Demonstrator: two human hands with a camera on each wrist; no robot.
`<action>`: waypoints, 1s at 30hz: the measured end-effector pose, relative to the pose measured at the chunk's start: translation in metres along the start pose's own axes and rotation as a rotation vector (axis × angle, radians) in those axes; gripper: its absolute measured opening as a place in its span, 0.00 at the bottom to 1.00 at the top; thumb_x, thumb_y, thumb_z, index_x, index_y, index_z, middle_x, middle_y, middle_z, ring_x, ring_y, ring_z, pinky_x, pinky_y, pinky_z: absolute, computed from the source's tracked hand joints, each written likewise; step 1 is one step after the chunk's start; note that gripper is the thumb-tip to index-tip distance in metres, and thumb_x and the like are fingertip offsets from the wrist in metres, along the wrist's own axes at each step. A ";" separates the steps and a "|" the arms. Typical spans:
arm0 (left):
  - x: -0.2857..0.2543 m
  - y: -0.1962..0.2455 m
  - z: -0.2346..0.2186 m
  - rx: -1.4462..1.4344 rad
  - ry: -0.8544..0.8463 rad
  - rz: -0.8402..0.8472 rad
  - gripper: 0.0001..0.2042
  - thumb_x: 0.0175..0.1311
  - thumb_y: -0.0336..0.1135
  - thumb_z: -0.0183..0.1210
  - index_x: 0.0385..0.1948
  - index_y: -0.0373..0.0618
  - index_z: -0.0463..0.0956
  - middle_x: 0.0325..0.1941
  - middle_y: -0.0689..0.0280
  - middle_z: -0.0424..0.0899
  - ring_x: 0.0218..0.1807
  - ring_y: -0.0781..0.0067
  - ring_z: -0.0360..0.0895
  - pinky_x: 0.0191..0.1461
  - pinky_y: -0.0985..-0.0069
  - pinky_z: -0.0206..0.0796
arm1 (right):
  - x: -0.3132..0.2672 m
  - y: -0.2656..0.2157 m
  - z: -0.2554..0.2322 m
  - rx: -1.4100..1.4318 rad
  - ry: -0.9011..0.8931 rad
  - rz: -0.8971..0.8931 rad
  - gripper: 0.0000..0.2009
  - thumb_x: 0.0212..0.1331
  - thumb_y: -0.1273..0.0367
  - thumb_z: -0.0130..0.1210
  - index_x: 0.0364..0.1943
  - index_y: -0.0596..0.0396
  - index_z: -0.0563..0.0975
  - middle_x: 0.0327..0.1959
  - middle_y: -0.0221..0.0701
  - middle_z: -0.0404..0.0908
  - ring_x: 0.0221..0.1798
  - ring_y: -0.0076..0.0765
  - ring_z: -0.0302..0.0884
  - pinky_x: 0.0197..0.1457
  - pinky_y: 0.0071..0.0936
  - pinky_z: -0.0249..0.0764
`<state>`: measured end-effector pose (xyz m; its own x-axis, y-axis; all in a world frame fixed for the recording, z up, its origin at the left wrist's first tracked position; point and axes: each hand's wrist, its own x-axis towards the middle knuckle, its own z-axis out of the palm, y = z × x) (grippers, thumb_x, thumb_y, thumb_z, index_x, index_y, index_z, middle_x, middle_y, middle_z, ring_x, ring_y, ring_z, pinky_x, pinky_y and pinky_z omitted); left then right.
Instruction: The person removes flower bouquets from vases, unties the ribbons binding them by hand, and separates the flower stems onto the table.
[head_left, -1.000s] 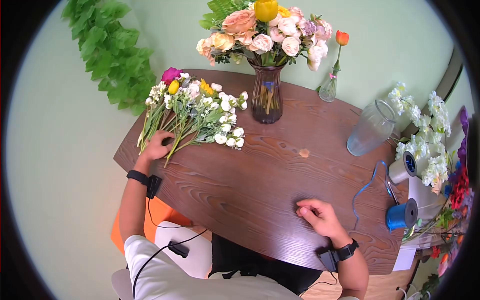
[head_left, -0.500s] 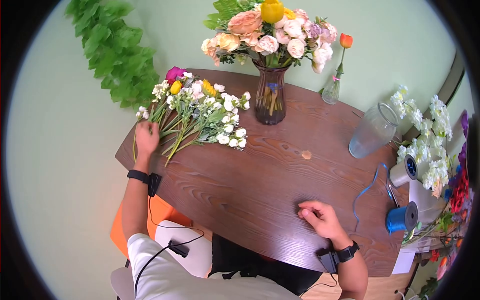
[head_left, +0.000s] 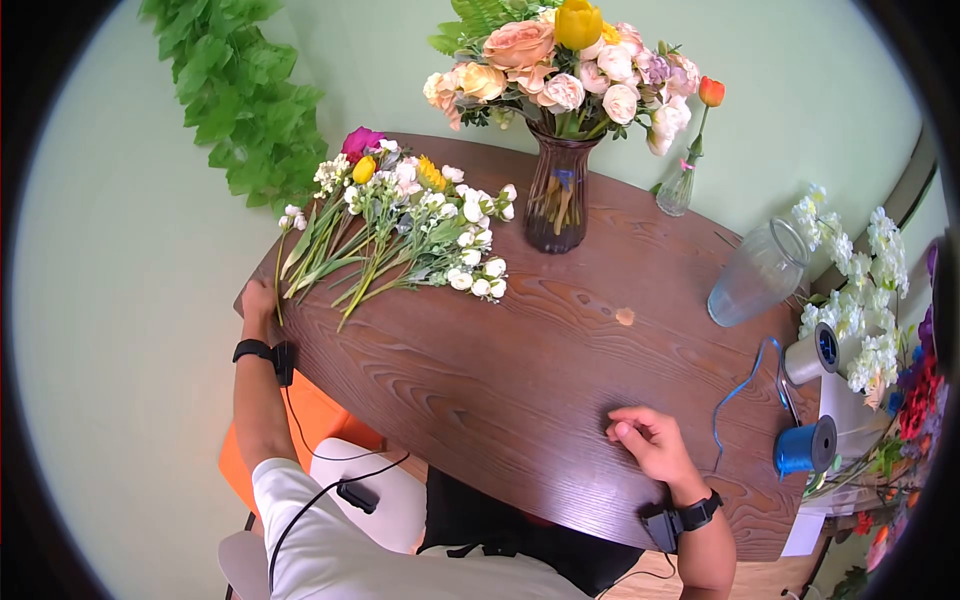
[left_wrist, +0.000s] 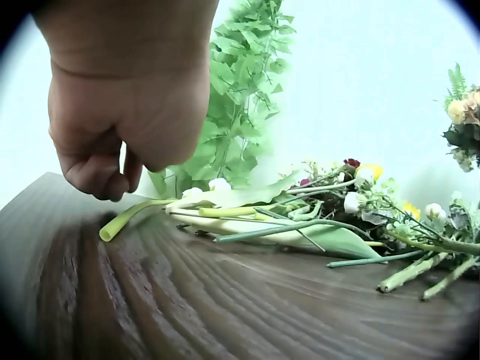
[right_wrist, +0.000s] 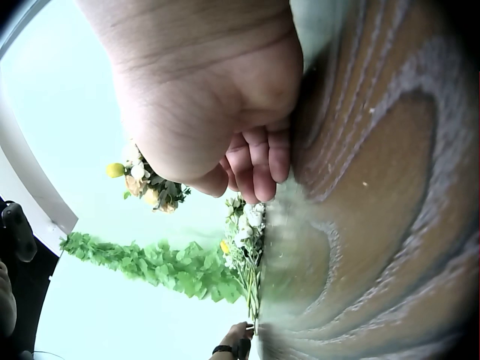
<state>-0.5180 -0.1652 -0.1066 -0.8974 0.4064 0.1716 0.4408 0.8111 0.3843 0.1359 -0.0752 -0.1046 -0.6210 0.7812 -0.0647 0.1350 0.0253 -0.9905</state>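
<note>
In the head view my left hand (head_left: 258, 297) is at the table's left corner, beside the stem of a small white-flowered sprig (head_left: 292, 217). Its fingers (left_wrist: 97, 176) bend loosely with nothing between them, just past the cut stem end (left_wrist: 112, 229) in the left wrist view. Right of the sprig lies a spread of loose flowers (head_left: 430, 215): white blooms, a yellow tulip (head_left: 364, 169), a magenta flower (head_left: 361, 143) and a sunflower (head_left: 431, 173), stems toward the front. My right hand (head_left: 648, 440) rests near the front edge, fingers loosely curled, holding nothing.
A dark glass vase (head_left: 560, 200) with a full bouquet stands at the back. Right of it are a slim bud vase (head_left: 676, 190) with an orange tulip and a clear glass vase (head_left: 760, 272). Ribbon spools, one blue (head_left: 800, 448) and one pale (head_left: 808, 356), sit at the right edge.
The white sprig has come to lie left of the other flowers. My left hand has let go of it and drawn back toward the table corner. The right hand stays put.
</note>
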 end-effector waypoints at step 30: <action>-0.120 0.158 -0.023 -0.084 -0.012 0.831 0.15 0.52 0.43 0.59 0.29 0.39 0.70 0.33 0.51 0.75 0.36 0.48 0.74 0.37 0.60 0.66 | 0.000 -0.002 0.001 0.003 0.007 -0.023 0.09 0.58 0.71 0.54 0.41 0.62 0.75 0.30 0.30 0.81 0.33 0.19 0.76 0.39 0.18 0.71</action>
<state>-0.3410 -0.0955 -0.0460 -0.2801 0.8632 0.4200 0.9560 0.2113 0.2035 0.1349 -0.0758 -0.1024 -0.6184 0.7848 -0.0411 0.1181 0.0411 -0.9921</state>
